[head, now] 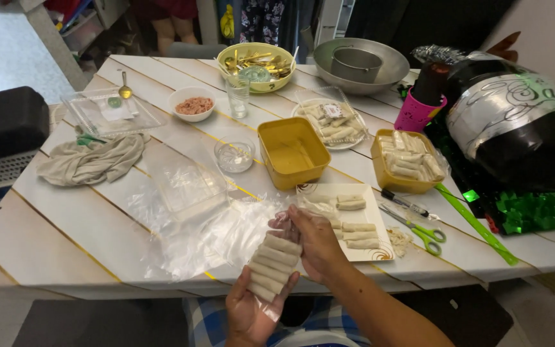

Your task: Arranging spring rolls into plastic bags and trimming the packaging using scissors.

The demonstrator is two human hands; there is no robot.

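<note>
My left hand (246,311) lies palm up at the table's near edge, holding a clear plastic bag of several pale spring rolls (271,265) stacked in a row. My right hand (314,239) grips the bag's top end just above the rolls. Right behind my right hand stands a white square plate (375,218) with several more rolls on it. Loose clear plastic sheets (207,238) lie on the table to the left of my hands.
An empty yellow tub (292,152), a yellow tub filled with rolls (406,164), green scissors (422,231), a pen, a clear tray (186,186), a glass bowl (234,154), a grey cloth (91,160), a bowl of filling (193,104), a metal bowl (361,64) and a black balloon (515,122) crowd the table.
</note>
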